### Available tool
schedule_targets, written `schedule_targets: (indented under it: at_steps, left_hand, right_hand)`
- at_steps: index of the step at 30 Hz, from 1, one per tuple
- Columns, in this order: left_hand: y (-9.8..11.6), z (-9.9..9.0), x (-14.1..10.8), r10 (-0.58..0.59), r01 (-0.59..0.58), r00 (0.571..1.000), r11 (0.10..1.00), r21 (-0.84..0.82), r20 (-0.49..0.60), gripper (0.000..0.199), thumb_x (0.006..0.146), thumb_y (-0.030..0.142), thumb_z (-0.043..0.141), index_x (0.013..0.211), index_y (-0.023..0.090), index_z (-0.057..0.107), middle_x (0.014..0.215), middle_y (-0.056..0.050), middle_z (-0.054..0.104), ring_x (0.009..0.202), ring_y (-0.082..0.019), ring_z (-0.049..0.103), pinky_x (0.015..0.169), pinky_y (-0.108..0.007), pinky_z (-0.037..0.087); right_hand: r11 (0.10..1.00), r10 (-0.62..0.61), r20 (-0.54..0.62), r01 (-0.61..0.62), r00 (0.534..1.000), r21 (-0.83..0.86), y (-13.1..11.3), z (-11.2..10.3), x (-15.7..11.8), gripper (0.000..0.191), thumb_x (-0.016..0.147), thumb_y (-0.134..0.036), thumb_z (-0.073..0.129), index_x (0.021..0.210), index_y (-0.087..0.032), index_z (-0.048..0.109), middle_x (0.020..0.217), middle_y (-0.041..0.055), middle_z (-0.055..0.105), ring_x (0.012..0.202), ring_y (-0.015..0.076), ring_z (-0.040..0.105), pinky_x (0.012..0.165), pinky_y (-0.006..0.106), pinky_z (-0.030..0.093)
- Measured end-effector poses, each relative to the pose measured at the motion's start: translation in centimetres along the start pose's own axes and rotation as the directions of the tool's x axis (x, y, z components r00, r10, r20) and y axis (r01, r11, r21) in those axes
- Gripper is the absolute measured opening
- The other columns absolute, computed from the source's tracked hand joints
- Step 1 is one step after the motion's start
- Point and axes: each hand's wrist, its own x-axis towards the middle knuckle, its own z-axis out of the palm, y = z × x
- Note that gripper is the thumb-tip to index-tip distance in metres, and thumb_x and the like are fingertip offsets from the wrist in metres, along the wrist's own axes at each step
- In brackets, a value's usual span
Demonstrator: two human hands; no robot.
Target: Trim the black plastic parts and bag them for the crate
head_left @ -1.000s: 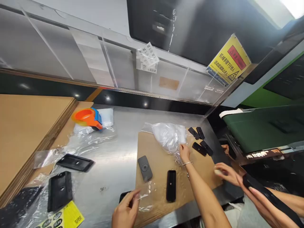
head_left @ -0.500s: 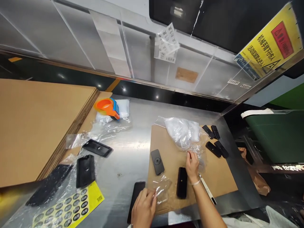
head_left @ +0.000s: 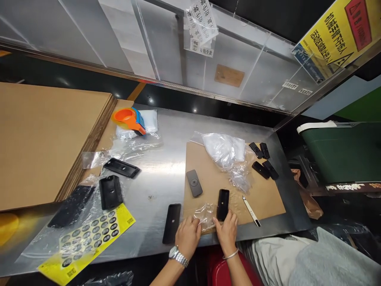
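My left hand (head_left: pixel 188 235), with a metal watch on its wrist, pinches the left edge of a clear plastic bag (head_left: pixel 205 214) at the front of the cardboard sheet (head_left: pixel 268 198). My right hand (head_left: pixel 226 230) lies at the bag's right side, thumb and fingers apart, just below a black tray-like part (head_left: pixel 223 204). Whether its fingertips touch that part is hard to tell. A dark grey flat part (head_left: pixel 194 183) with a ring mark lies behind the bag. Left of my left hand is another black tray (head_left: pixel 172 223) on the metal table.
A pile of clear bags (head_left: pixel 223 149), several small black parts (head_left: pixel 261 170) and a white cutter (head_left: pixel 251 211) lie to the right. At left are an orange tape dispenser (head_left: pixel 129 119), stacked cardboard (head_left: pixel 50 139), black trays (head_left: pixel 110 192) and a yellow sticker sheet (head_left: pixel 120 222).
My right hand has left the bag pile and come down toward the front edge, beside the small bag. My left hand stays at that bag. The view has shifted.
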Motion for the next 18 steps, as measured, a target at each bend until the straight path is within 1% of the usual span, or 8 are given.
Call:
schedule_targets:
  at_steps: [4, 7, 10, 12, 14, 16, 18]
  left_hand:
    - [-0.1, -0.4, -0.5, -0.012, 0.009, 0.999, 0.997, -0.075, -0.042, 0.025, 0.082, 0.025, 0.038, 0.069, 0.019, 0.058, 0.075, -0.005, 0.052, 0.073, -0.019, 0.05, 0.068, -0.031, 0.039]
    - [-0.3, -0.7, -0.8, -0.019, 0.005, 0.997, 0.987, -0.163, -0.08, 0.022, 0.081, 0.027, 0.04, 0.069, 0.019, 0.057, 0.078, -0.005, 0.051, 0.076, -0.02, 0.049, 0.07, -0.032, 0.04]
    - [-0.3, -0.9, -1.1, -0.023, -0.008, 0.994, 0.961, -0.276, -0.11, 0.018, 0.079, 0.024, 0.041, 0.069, 0.018, 0.054, 0.082, -0.006, 0.052, 0.082, -0.021, 0.048, 0.075, -0.034, 0.04]
    - [-0.2, -0.9, -1.4, -0.023, -0.021, 0.993, 0.931, -0.364, -0.117, 0.015, 0.078, 0.021, 0.04, 0.069, 0.018, 0.052, 0.085, -0.006, 0.052, 0.084, -0.02, 0.049, 0.076, -0.033, 0.04]
    - [-0.1, -1.2, -1.7, -0.023, -0.03, 0.993, 0.893, -0.449, -0.113, 0.014, 0.076, 0.017, 0.038, 0.073, 0.018, 0.051, 0.085, -0.006, 0.052, 0.082, -0.018, 0.051, 0.074, -0.031, 0.041]
    - [0.0, -1.6, -2.1, -0.02, -0.033, 0.995, 0.852, -0.522, -0.097, 0.018, 0.074, 0.012, 0.036, 0.079, 0.018, 0.052, 0.083, -0.004, 0.053, 0.077, -0.017, 0.052, 0.072, -0.03, 0.041]
    - [0.2, -2.3, -2.5, -0.008, -0.031, 0.998, 0.812, -0.583, -0.064, 0.022, 0.07, 0.01, 0.036, 0.078, 0.018, 0.054, 0.076, -0.003, 0.055, 0.071, -0.016, 0.052, 0.068, -0.029, 0.04]
  right_hand:
    - [0.999, -0.002, 0.005, 0.002, 1.0, 0.048, 0.5, -0.2, 0.1, 0.049, 0.078, -0.05, 0.045, 0.104, -0.009, 0.051, 0.086, 0.013, 0.051, 0.084, 0.0285, 0.05, 0.071, 0.04, 0.042]
    - [0.997, 0.009, -0.014, -0.008, 1.0, 0.075, 0.7, -0.5, -0.2, 0.046, 0.079, -0.044, 0.044, 0.107, -0.008, 0.049, 0.088, 0.0137, 0.052, 0.084, 0.0281, 0.051, 0.071, 0.039, 0.042]
    - [0.994, 0.008, -0.033, -0.004, 0.999, 0.109, 0.7, -1.2, -0.7, 0.045, 0.08, -0.041, 0.044, 0.11, -0.008, 0.046, 0.093, 0.0146, 0.051, 0.089, 0.028, 0.051, 0.072, 0.04, 0.042]
    - [0.992, 0.002, -0.039, 0.003, 0.999, 0.125, 0.4, -2.0, -1.2, 0.045, 0.08, -0.039, 0.044, 0.113, -0.008, 0.044, 0.096, 0.015, 0.051, 0.093, 0.0277, 0.049, 0.074, 0.04, 0.042]
    - [0.99, -0.014, -0.044, 0.02, 0.999, 0.143, 0.0, -3.2, -1.7, 0.044, 0.08, -0.037, 0.046, 0.114, -0.008, 0.043, 0.098, 0.015, 0.05, 0.096, 0.027, 0.048, 0.077, 0.04, 0.042]
    - [0.983, -0.043, -0.062, 0.053, 0.997, 0.178, -0.7, -4.6, -2.4, 0.044, 0.079, -0.034, 0.048, 0.114, -0.009, 0.042, 0.1, 0.0148, 0.048, 0.097, 0.0262, 0.046, 0.079, 0.04, 0.042]
    - [0.969, -0.078, -0.086, 0.096, 0.993, 0.228, -1.5, -6.2, -3.1, 0.044, 0.078, -0.031, 0.05, 0.115, -0.01, 0.041, 0.101, 0.0141, 0.048, 0.098, 0.0254, 0.046, 0.08, 0.04, 0.042]
